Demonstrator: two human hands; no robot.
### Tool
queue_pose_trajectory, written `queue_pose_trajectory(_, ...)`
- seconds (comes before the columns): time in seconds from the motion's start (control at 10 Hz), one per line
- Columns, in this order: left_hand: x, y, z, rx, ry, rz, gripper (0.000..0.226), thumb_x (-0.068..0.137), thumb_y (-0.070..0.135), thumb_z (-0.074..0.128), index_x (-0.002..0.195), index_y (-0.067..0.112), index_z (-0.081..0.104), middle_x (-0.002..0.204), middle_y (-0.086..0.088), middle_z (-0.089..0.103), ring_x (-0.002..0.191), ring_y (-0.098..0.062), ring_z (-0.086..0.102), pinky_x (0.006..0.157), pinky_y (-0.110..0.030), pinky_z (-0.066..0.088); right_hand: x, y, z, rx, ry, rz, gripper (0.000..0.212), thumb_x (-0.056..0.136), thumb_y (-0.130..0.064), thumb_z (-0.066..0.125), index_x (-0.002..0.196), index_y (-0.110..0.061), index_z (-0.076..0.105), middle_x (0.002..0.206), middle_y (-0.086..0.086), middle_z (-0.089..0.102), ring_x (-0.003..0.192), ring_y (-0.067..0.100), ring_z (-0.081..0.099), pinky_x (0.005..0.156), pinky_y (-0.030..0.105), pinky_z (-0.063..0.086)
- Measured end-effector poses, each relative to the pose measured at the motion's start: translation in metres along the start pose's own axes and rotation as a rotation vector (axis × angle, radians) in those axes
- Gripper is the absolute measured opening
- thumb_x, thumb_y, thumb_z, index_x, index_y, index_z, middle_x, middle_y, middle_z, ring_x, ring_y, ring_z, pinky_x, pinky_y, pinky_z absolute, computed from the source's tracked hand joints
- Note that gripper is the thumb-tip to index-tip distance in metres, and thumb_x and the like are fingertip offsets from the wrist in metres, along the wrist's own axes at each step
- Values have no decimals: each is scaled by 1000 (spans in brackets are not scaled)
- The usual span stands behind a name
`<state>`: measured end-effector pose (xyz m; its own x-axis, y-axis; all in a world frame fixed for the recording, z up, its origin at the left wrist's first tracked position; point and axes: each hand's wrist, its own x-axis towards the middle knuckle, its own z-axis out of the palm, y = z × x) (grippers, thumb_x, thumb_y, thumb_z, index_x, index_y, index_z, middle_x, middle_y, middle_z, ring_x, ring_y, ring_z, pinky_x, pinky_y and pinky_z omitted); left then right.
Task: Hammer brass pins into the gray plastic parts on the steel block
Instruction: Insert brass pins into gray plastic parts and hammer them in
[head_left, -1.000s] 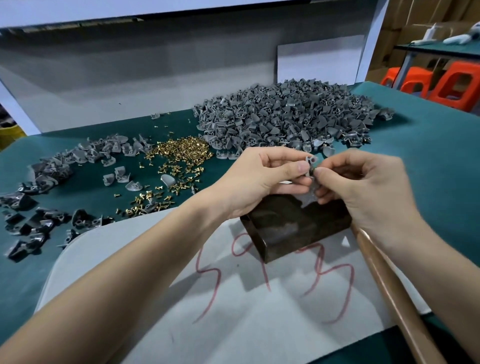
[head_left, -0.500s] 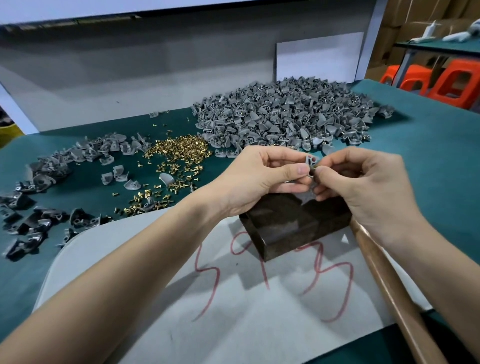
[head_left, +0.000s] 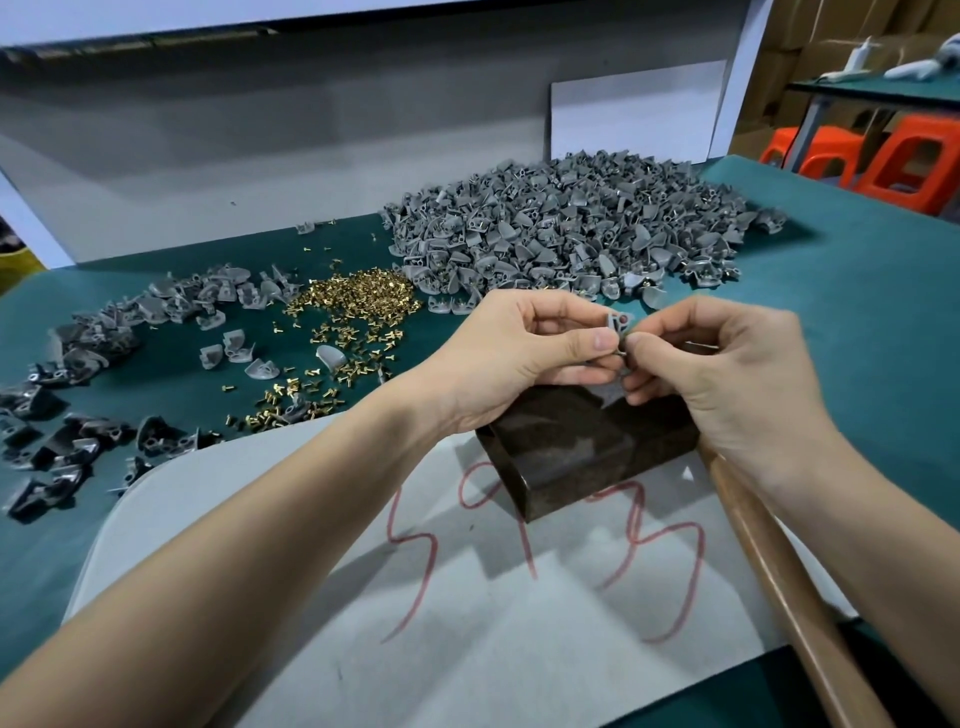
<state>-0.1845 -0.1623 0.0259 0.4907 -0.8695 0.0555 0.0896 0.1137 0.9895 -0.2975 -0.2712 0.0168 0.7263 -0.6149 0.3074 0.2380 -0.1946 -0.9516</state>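
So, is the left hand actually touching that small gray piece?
Touching. Head view: the left hand pinches the gray part between thumb and forefinger.

We found the table (head_left: 857, 322) covered in green cloth. At its far side lay a large heap of gray plastic parts (head_left: 571, 228), and just to the left of it a pile of brass pins (head_left: 358, 296), thinning out toward us. Further left, loose darker parts (head_left: 78, 374) were scattered. Nearest us lay a pale sheet (head_left: 363, 597) with red marks, bearing the steel block (head_left: 582, 447); a wooden handle (head_left: 779, 587) lay along its right edge.
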Motion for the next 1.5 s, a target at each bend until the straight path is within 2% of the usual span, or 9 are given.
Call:
queue_pose_trajectory(0.5, 0, -1, -1, 7, -4, 6, 15, 84, -10, 56, 89, 2, 63, 66, -3, 71, 62, -9, 69, 68, -20, 58, 2, 3, 0, 84, 1, 44, 20, 81, 6, 66, 65, -7, 63, 51, 4, 63, 43, 12, 60, 45, 19, 51)
queue_pose_trajectory(1.5, -1, -1, -1, 48, -35, 17, 15, 85, -10, 56, 89, 2, 65, 67, -3, 71, 64, -9, 69, 68, -19, 58, 3, -1, -2, -4, -28, 17, 25, 80, 12, 62, 62, -6, 62, 45, 2, 60, 40, 9, 57, 43, 18, 50)
